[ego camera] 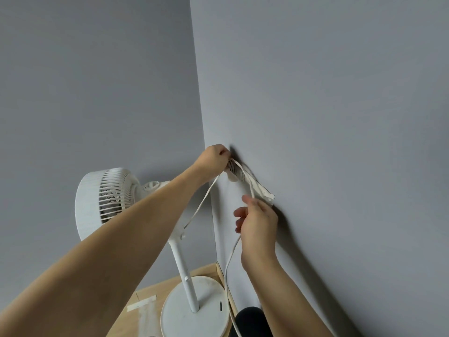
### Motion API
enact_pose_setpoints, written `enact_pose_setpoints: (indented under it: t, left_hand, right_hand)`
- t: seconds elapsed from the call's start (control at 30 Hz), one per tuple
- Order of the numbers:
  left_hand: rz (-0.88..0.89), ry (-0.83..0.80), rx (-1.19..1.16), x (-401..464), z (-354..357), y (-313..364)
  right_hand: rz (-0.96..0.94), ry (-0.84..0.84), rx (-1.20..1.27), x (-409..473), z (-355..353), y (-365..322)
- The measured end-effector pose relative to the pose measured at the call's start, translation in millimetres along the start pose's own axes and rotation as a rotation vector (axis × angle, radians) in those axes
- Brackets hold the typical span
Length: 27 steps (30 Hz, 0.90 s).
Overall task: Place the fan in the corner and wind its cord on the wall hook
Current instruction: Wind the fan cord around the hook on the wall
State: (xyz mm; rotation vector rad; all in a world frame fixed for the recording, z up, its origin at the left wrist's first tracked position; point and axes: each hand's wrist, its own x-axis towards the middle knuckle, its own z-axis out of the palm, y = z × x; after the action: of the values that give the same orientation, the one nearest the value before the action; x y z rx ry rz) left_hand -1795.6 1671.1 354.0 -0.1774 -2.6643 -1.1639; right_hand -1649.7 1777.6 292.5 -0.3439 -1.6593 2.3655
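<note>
Left hand [216,158] grips cord [201,203] coils at the hook [243,177] (hard by the corner), right hand [257,221] pinching cord below.

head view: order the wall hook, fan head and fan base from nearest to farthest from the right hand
From the right hand:
1. wall hook, just above its fingertips on the right wall.
2. fan base, below on the floor.
3. fan head, far left, behind the left forearm.

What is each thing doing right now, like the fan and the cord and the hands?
fan: standing upright in the corner, its base on the wooden floor.
cord: partly wound on the wall hook, the rest hanging loose.
wall hook: on the wall, cord loops on it.
left hand: holds the wound loops.
right hand: pinches the cord.
</note>
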Motion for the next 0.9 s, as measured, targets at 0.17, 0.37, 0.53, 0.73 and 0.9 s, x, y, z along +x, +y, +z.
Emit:
enact_pose_setpoints:
  t: [0.17,0.37,0.53,0.73,0.9]
  left_hand:
    - [0.074,-0.018,0.035,-0.7,-1.3,-2.6]
    - [0.103,0.012,0.094,3.3,4.6,-5.2]
    - [0.129,-0.004,0.02,0.8,6.2,-9.3]
    - [0.124,-0.122,-0.093,2.7,-0.9,-14.0]
    - [0.146,-0.18,-0.069,6.3,-6.1,-6.3]
  right_hand:
    - [-0.073,-0.088,-0.211,9.6,6.2,17.6]
    - [-0.181,-0.056,-0.366,34.8,13.7,35.6]
    - [-0.152,-0.017,-0.372,46.5,19.5,54.3]
    - [-0.11,-0.029,-0.499,63.8,26.9,66.0]
    - [-0.291,0.024,-0.547,67.0,32.6,61.7]
